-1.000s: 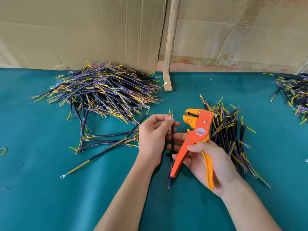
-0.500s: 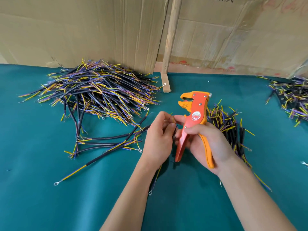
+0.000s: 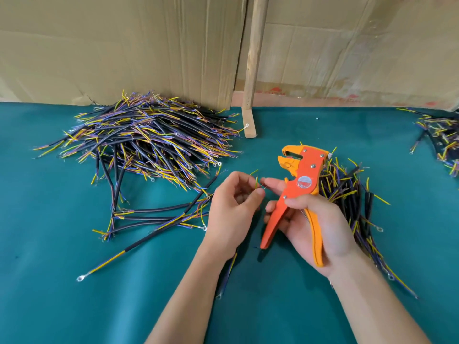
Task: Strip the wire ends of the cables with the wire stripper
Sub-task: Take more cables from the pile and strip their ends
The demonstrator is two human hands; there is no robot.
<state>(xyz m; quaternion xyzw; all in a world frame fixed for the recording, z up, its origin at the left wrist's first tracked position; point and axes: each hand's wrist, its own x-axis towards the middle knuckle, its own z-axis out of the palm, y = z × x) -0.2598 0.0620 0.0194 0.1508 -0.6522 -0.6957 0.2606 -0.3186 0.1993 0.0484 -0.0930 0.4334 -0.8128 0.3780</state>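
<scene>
**A:** Cable (image 3: 229, 265) is in your left hand (image 3: 232, 211): the grip is a pinch near its upper end, and the rest trails down under your wrist toward the bench's near edge. Yellow-green wire end (image 3: 256, 182) sticks up above your fingertips, just beside the right hand's outstretched fingers.

**B:** And the stripper?

**A:** Wire stripper (image 3: 296, 192) is grasped in your right hand (image 3: 314, 227), thumb over the pivot, palm round the yellow handle. Handles are spread, jaws stand apart and point toward the bench's far edge. Nothing sits between them.

**B:** So which step?

**A:** My read: you're sorting out one conductor before feeding it in. No cut has begun on this end.

**B:** Next move?

**A:** Bring the wire end up and across into the open jaws, square to the blades, only the tip past them. Then squeeze. The jaws sit above and to the right of the wire end, so either lift the cable or tilt the tool down to it. Keep your pinch close to the tip, or the thin wire will likely bend away.

**B:** Stock?

**A:** Big pile (image 3: 149, 140) at the far left of the bench (image 3: 49, 294), a smaller pile (image 3: 347, 192) just behind your right hand, a third heap (image 3: 439, 135) at the right edge. I can't tell from here which are done.
</scene>
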